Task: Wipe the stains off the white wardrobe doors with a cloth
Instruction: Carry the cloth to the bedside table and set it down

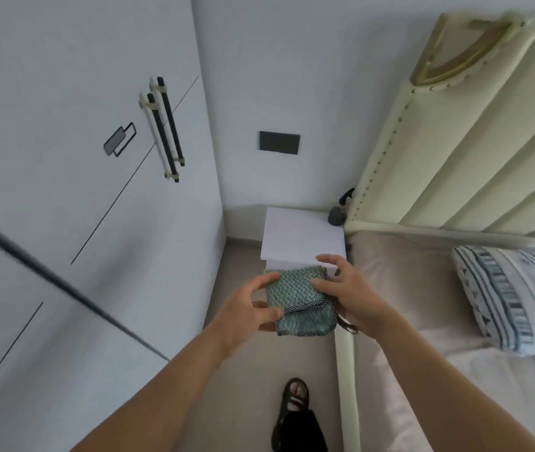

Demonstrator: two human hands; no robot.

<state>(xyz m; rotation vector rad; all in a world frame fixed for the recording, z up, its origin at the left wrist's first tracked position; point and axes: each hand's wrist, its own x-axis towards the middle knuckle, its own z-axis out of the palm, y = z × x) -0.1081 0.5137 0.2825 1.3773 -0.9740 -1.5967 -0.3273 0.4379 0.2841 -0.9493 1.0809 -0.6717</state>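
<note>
Folded green cloth [298, 301] held before nightstand [302, 236] front edge, apart from wardrobe doors [64, 125]. Left hand [246, 308] pinches left edge. Right hand [347, 288] grips right edge, fingers spread, thumb on top.

Teal zigzag cloth [295, 295] (dark dotted edging), white wardrobe doors [64, 93], blue-striped pillow [513, 298]

Folded green cloth [298, 298] between left hand [246, 316] and right hand [349, 288], beside wardrobe doors [64, 125].
</note>
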